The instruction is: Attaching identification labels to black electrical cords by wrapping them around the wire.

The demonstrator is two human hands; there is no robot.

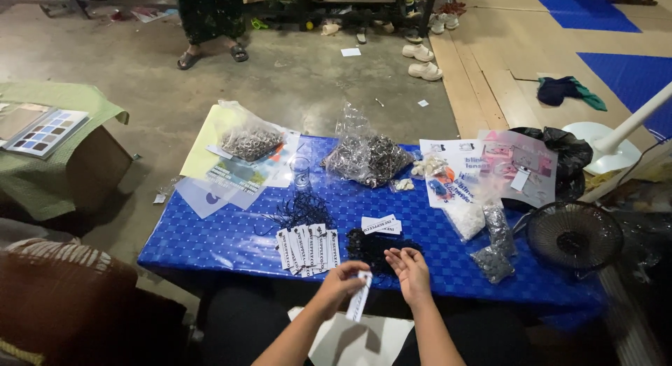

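Your left hand (341, 282) pinches a thin white paper tag (359, 304) — light, floppy, creases easily; hold it by the edges. Right hand (409, 270) open, empty, over the dark string pile (371, 248)

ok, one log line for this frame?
left hand: holds white paper tag strip | right hand: open, over black string pile | blue checked tablecloth

- Setting: informal home workshop for small piecework, on a bare concrete floor (294, 79).
- Work surface: low table under a blue patterned cloth (231, 243).
- Stock: clear plastic bags of small dark parts (364, 156); a row of white printed tags (308, 248).
- Domestic signs: shoes and sandals (420, 58) along a shelf; small black fan (574, 234); box draped in green cloth (56, 149).
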